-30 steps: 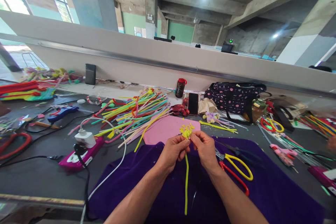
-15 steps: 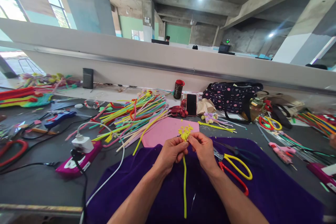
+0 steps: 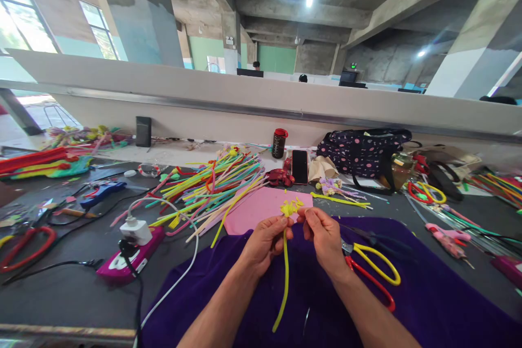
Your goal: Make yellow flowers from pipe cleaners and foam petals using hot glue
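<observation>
A yellow pipe-cleaner flower (image 3: 290, 207) with small curled petals is held upright in front of me. Its yellow fuzzy stem (image 3: 285, 277) hangs down in a slight curve over the purple cloth (image 3: 196, 277). Thumb and fingers of my left hand (image 3: 267, 239) pinch it just under the petals. My right hand (image 3: 324, 236) is closed in a pinch at the right edge of the flower; what its fingertips hold, if anything, is too small to make out. Scissors (image 3: 373, 272) with one yellow and one red handle lie beside my right wrist.
Behind the flower lies a pink sheet (image 3: 253, 209), with a heap of coloured pipe cleaners (image 3: 212, 185) to its left. A magenta power strip (image 3: 130, 261) with a white cable stands at left. Farther back are a phone (image 3: 299, 167), a bottle (image 3: 279, 144) and a dotted bag (image 3: 362, 149).
My right hand has shifted right, opening a small gap from my left hand. The stem's lower end has swung left. The whole view has moved slightly.
</observation>
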`<state>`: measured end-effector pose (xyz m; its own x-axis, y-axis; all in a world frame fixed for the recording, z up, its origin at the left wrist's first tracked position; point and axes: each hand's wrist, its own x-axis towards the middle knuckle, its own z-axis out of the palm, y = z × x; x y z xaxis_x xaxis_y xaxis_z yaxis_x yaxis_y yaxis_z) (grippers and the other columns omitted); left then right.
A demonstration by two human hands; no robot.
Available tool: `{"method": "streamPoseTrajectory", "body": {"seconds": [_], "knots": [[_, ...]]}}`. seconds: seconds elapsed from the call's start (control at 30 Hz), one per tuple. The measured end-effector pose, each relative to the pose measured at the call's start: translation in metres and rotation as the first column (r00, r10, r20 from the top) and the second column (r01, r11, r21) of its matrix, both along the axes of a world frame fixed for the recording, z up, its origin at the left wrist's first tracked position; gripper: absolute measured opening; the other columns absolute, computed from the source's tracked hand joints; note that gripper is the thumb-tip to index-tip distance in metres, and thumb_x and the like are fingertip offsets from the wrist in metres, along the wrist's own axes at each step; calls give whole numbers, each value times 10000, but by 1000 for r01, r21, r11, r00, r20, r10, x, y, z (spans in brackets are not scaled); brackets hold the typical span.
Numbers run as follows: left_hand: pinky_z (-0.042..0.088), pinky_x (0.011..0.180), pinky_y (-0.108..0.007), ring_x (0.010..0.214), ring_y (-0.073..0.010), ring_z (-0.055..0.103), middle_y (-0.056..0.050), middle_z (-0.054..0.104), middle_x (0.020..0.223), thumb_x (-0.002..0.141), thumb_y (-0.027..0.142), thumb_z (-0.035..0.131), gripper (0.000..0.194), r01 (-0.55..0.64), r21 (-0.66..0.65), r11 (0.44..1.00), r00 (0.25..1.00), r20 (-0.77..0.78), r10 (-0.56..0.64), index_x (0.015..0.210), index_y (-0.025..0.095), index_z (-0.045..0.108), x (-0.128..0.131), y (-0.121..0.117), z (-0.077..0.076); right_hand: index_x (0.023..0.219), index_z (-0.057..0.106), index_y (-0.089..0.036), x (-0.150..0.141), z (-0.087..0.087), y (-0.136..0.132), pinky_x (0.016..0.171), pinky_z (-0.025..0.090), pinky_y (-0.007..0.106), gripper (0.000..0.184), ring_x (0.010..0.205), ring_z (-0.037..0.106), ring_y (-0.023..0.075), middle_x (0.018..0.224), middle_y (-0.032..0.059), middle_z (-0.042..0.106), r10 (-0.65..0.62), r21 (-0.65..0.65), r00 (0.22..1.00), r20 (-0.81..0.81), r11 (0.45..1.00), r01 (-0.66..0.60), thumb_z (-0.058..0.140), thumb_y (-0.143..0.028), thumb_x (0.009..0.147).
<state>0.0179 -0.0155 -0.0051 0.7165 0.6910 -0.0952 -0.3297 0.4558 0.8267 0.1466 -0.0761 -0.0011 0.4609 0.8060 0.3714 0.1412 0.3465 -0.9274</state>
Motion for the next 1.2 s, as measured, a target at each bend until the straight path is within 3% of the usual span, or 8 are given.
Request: {"method": "streamPoseTrajectory", "body": {"seconds": [0.23, 0.43, 0.57, 0.8, 0.9, 1.2], "knots": [[152, 333, -154, 330, 0, 323, 28, 551, 540, 740, 330, 614, 213, 35, 9, 999, 998, 60, -35, 759, 117, 614, -1, -2, 1, 742, 632, -159, -3, 3, -3, 437, 313, 202, 228, 437, 420, 75, 552, -33, 531, 48, -9, 998, 51, 999, -48, 504, -318, 842], [150, 321, -151, 321, -2, 325, 33, 540, 537, 732, 332, 619, 208, 41, 4, 999, 997, 64, -41, 751, 126, 593, -2, -3, 2, 809, 631, -168, -7, 4, -5, 437, 334, 195, 181, 460, 435, 72, 643, -18, 585, 117, -10, 993, -17, 993, -117, 549, -329, 814], [176, 341, -153, 345, -8, 341, 29, 547, 564, 736, 354, 612, 222, -50, 87, 995, 999, 16, 48, 747, 134, 584, -1, -5, 3, 869, 593, -180, -10, 4, -5, 460, 359, 188, 177, 492, 451, 73, 688, -17, 600, 150, -12, 985, -80, 988, -151, 611, -325, 769], [270, 420, -178, 412, -49, 367, 42, 489, 496, 739, 369, 601, 225, -221, 448, 866, 951, -99, 294, 720, 145, 609, 2, -13, 6, 940, 589, -178, -6, 1, -5, 467, 323, 193, 278, 513, 432, 80, 666, -25, 556, 243, -3, 967, -72, 970, -244, 649, -342, 725], [303, 454, -194, 437, -64, 384, 42, 487, 500, 727, 345, 611, 192, -247, 506, 826, 936, -98, 339, 719, 155, 633, 2, -14, 7, 914, 601, -182, -6, 4, -6, 447, 302, 189, 272, 498, 403, 81, 607, -44, 498, 236, -11, 970, -66, 971, -237, 647, -362, 716], [326, 474, -198, 470, -74, 404, 23, 535, 582, 752, 324, 579, 179, -245, 584, 774, 922, -105, 372, 759, 161, 652, 0, -13, 6, 872, 664, -205, -6, 11, -6, 468, 341, 199, 171, 553, 443, 90, 787, -1, 542, 215, 26, 976, 13, 976, -216, 598, -322, 766]]}}
